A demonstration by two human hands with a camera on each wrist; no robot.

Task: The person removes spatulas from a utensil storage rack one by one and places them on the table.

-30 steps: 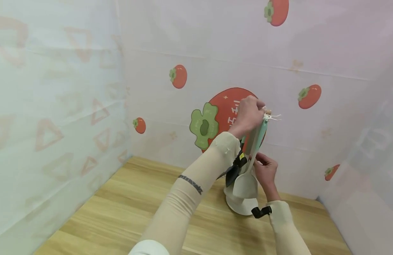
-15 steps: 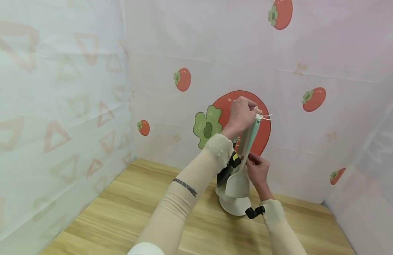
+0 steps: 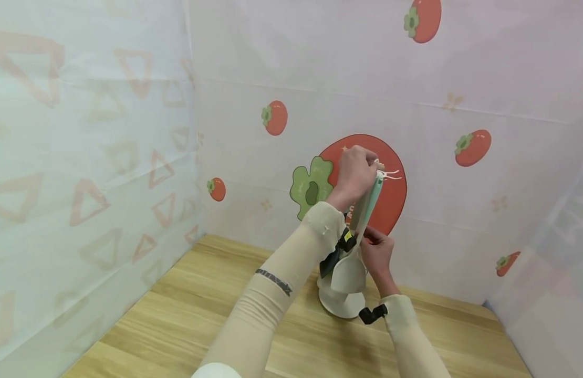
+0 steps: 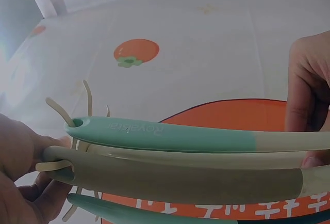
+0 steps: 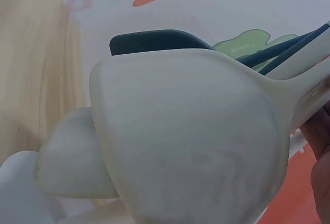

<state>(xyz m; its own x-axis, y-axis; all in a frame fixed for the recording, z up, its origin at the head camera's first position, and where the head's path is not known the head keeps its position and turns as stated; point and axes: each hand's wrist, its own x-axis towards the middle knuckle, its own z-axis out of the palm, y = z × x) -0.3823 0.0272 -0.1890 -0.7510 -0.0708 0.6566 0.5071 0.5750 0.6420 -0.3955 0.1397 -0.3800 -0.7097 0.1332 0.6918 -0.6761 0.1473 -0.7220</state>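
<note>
A cream utensil rack (image 3: pixel 349 307) stands upright on its round base, with white hooks (image 3: pixel 389 175) at its top. Hanging at the front is a spatula (image 3: pixel 350 274) with a mint-green handle (image 4: pixel 160 135). My left hand (image 3: pixel 355 170) is at the top of the rack, its fingers pinching the end of a grey-handled utensil (image 4: pixel 175 175) where a hook passes through its hole. Lower down, my right hand (image 3: pixel 377 256) reaches behind the spatula. Its fingertip lies on the rack's cream pole (image 4: pixel 247 159). A dark-headed utensil (image 5: pixel 154 42) hangs behind the spatula.
The rack stands on a wooden tabletop (image 3: pixel 216 283), near a white back cloth (image 3: pixel 235 142) printed with persimmons. A second pale cloth (image 3: pixel 112 173) hangs along the left side. Another cream utensil head (image 5: pixel 77 154) shows behind the spatula.
The rack and both hands have shifted slightly left in the head view, along with small camera motion. Both hands keep their places at the rack's top and pole.
</note>
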